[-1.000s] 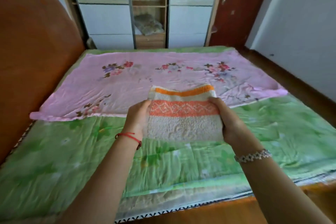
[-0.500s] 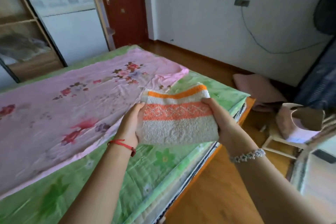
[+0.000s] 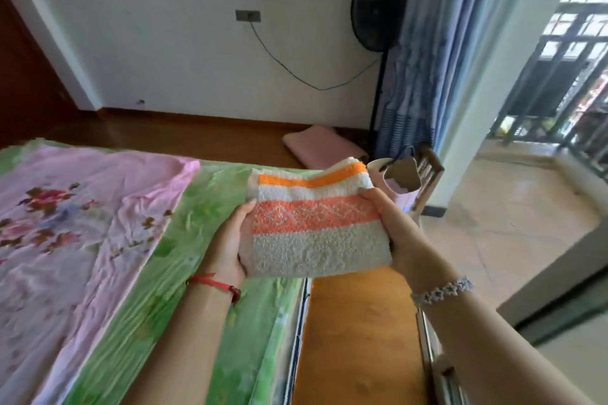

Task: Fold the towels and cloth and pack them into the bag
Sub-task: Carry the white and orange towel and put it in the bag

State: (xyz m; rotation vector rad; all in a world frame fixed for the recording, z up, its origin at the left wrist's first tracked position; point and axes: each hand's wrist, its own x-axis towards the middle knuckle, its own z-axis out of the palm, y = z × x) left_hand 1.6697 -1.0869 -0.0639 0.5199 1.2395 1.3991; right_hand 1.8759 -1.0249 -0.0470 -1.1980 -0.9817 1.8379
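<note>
My left hand (image 3: 230, 242) and right hand (image 3: 393, 227) each grip a side of one folded towel (image 3: 316, 227), above the right edge of the bed (image 3: 204, 279). One pink cloth (image 3: 75, 240) lies spread at left. One bag (image 3: 399, 174) stands just beyond the towel.

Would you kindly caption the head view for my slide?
Folded orange-striped towel held by left hand and right hand over the bed edge, pink bag on a chair ahead.
</note>
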